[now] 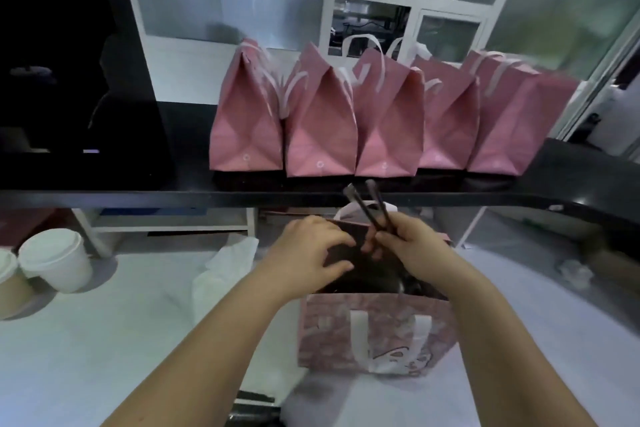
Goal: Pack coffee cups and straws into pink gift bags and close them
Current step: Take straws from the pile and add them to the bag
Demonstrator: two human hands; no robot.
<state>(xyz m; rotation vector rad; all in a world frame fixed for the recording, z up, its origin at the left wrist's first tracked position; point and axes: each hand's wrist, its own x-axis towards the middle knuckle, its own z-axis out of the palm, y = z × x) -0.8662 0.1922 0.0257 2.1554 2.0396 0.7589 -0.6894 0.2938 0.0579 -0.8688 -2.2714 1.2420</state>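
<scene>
An open pink gift bag with white handles stands on the white table in front of me. My right hand pinches two dark straws that stick up and away over the bag's mouth. My left hand hovers over the bag's far left rim with its fingers curled at the dark opening; whether it grips the rim I cannot tell. The bag's inside is dark and its contents are hidden. Several closed pink bags stand in a row on the black shelf beyond.
Two lidded white paper cups sit at the table's left edge. A crumpled white plastic bag lies left of the open bag. A black box fills the shelf's left end. Glass partitions stand behind.
</scene>
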